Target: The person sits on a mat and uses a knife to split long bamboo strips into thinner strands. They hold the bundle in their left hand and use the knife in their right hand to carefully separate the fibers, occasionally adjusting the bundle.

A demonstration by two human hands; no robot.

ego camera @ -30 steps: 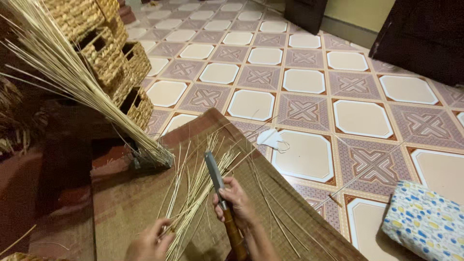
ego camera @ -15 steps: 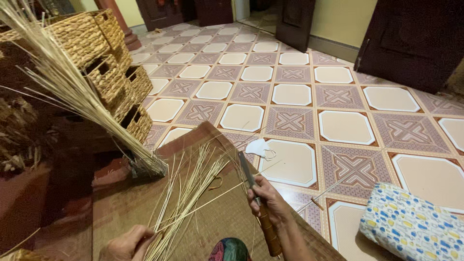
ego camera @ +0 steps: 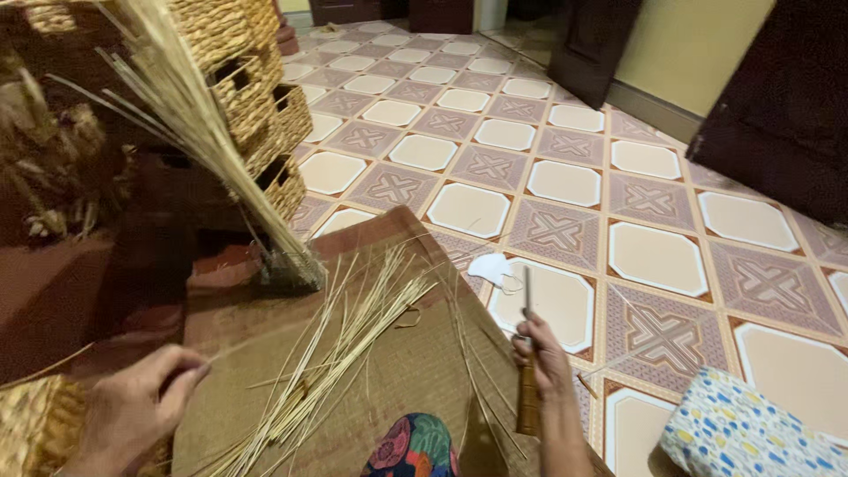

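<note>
My right hand (ego camera: 546, 358) grips a knife (ego camera: 527, 353) with a wooden handle, its thin blade pointing up and away over the edge of a brown woven mat (ego camera: 415, 353). My left hand (ego camera: 141, 406) is at the lower left, fingers pinched on a thin pale straw (ego camera: 231, 351). Between my hands, a loose sheaf of pale straw stalks (ego camera: 340, 353) lies fanned on the mat. A tall bundle of straw (ego camera: 199, 124) leans upward from a dark base (ego camera: 291, 269) at the mat's far left corner.
Stacked wicker baskets (ego camera: 256, 79) stand at the back left. A small white scrap (ego camera: 491, 267) lies on the patterned tile floor (ego camera: 636, 194). A blue dotted cushion (ego camera: 751, 437) sits at the lower right. Colourful cloth (ego camera: 413, 446) shows at the bottom. Dark doors line the far wall.
My right hand with the knife moved right, off the straw toward the mat's edge. My left hand shifted left and pinched a single straw. The view tilted up.
</note>
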